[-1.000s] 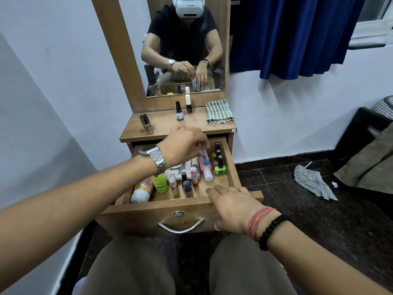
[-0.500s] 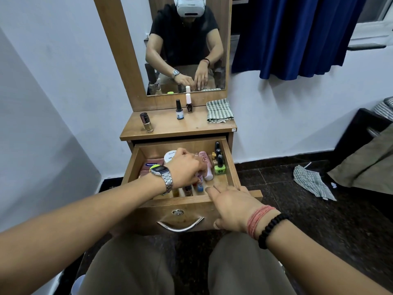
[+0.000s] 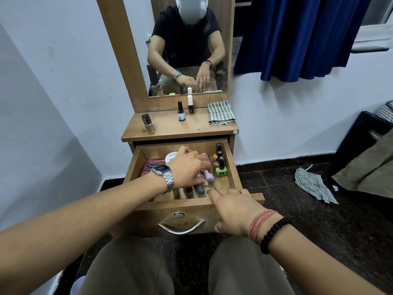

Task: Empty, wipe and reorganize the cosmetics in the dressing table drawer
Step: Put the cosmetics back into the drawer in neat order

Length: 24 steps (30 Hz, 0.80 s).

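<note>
The left grip (image 3: 189,167) reaches down into the open drawer (image 3: 231,165), fingers curled among the bottles; it seems to close on a pale pink bottle (image 3: 208,175), but the hand hides the contact, so I cannot tell for sure what it grasps. A steel watch (image 3: 164,172) sits on that wrist. The right grip (image 3: 232,206) lies released on the drawer's front edge at the right, fingers straight over the rim, thumb down the front panel above the metal handle (image 3: 180,228).

Inside the drawer, a green nail polish bottle (image 3: 221,169) stands upright by the right wall with dark-capped bottles behind it. A white round jar lid (image 3: 171,157) and a pink Vaseline pack (image 3: 152,167) lie at the back left. Small bottles, one with a blue cap (image 3: 201,189), stand along the front.

On the counter (image 3: 170,128) above stand a gold bottle with a dark cap (image 3: 148,124), two nail polish bottles (image 3: 180,111) near the mirror (image 3: 187,45), and a folded striped cloth (image 3: 221,112).
</note>
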Tool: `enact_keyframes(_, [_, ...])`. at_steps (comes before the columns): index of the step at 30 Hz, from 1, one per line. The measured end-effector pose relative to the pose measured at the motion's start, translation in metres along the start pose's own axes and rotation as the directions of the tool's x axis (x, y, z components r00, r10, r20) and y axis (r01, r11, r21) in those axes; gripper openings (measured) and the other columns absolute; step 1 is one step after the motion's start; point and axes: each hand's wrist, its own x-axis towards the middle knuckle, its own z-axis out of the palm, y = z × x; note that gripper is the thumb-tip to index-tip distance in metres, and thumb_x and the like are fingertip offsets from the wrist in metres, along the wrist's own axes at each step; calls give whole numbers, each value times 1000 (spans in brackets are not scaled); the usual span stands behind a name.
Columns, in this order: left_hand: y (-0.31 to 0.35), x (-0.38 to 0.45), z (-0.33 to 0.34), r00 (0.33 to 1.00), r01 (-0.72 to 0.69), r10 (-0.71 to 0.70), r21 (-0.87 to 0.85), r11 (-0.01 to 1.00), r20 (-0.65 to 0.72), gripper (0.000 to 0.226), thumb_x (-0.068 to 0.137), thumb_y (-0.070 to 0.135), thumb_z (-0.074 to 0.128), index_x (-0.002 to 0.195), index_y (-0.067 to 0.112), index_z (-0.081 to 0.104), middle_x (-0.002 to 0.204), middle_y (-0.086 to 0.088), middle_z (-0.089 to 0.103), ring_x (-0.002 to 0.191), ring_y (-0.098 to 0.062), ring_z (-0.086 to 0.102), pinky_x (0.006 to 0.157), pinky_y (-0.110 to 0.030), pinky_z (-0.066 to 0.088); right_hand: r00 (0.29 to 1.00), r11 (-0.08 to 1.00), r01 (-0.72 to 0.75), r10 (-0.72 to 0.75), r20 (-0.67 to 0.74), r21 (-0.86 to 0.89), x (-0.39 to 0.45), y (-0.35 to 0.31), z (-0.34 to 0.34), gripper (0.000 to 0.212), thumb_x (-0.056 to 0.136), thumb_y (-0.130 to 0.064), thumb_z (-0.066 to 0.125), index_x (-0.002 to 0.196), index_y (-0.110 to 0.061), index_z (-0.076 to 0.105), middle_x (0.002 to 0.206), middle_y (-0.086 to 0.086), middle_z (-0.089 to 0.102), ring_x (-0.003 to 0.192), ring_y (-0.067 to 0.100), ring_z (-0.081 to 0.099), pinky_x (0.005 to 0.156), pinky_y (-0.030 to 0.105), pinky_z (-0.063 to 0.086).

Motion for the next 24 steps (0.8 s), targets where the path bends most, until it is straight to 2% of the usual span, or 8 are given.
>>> enact_keyframes(2, [-6, 6, -9, 999, 11, -14, -48, 999, -53, 29, 86, 51, 53, 108, 33, 59, 105, 15, 57, 97, -9, 51, 86, -31, 26, 1000, 1000, -3, 3, -4, -17, 0, 0, 1, 79, 85, -36, 66, 147, -17, 22, 154, 7, 24, 136, 28, 32, 110, 46, 25])
enact_keyframes(4, [-19, 16, -21, 989, 53, -66, -103, 993, -133, 24, 88, 43, 54, 107, 29, 60, 104, 11, 60, 95, -11, 55, 85, -29, 34, 1000, 1000, -7, 6, -5, -25, 1, -1, 2, 78, 85, -35, 66, 147, -17, 22, 154, 7, 24, 136, 28, 33, 111, 47, 23])
enact_keyframes(8, [-57, 49, -41, 907, 255, -308, -208, 944, -289, 18, 87, 25, 59, 105, 22, 63, 104, 3, 64, 94, -18, 60, 75, -27, 43, 1000, 999, -18, 17, -26, -29, 1, -2, 4, 80, 84, -29, 67, 147, -16, 20, 156, 9, 20, 137, 29, 31, 110, 47, 25])
enact_keyframes(12, [-91, 84, -54, 808, 428, -492, -251, 868, -324, 21, 85, 22, 54, 104, 24, 62, 104, 2, 64, 95, -22, 60, 81, -40, 48, 998, 999, -29, 27, -58, -37, 0, -4, 7, 78, 86, -22, 64, 148, -15, 18, 156, 12, 21, 136, 30, 31, 110, 46, 24])
enact_keyframes(15, [-113, 110, -55, 761, 516, -565, -231, 825, -319, 32, 85, 20, 50, 116, 24, 58, 114, -3, 60, 105, -28, 57, 90, -45, 39, 997, 999, -31, 28, -72, -40, 0, -3, 8, 77, 87, -19, 63, 148, -14, 17, 154, 12, 23, 136, 28, 31, 111, 46, 22])
enact_keyframes(18, [-130, 133, -53, 758, 560, -588, -181, 809, -282, 39, 85, 22, 51, 124, 24, 55, 123, -6, 57, 112, -29, 53, 96, -45, 31, 997, 999, -28, 26, -66, -34, 1, -2, 7, 75, 88, -18, 61, 149, -13, 17, 155, 13, 20, 137, 30, 30, 111, 48, 20])
enact_keyframes(21, [-140, 147, -50, 777, 566, -577, -121, 815, -250, 41, 85, 22, 51, 125, 27, 55, 125, -3, 58, 116, -26, 51, 94, -43, 27, 997, 999, -25, 22, -78, -33, 1, -3, 6, 70, 91, -19, 57, 148, -12, 17, 156, 15, 20, 136, 31, 30, 112, 50, 19])
enact_keyframes(24, [-140, 154, -49, 795, 572, -566, -43, 819, -219, 31, 84, 19, 47, 108, 28, 66, 104, -5, 66, 103, -28, 55, 88, -42, 26, 996, 999, -26, 22, -89, -36, 1, -4, 7, 68, 92, -19, 55, 148, -12, 17, 155, 16, 20, 135, 33, 30, 110, 50, 20])
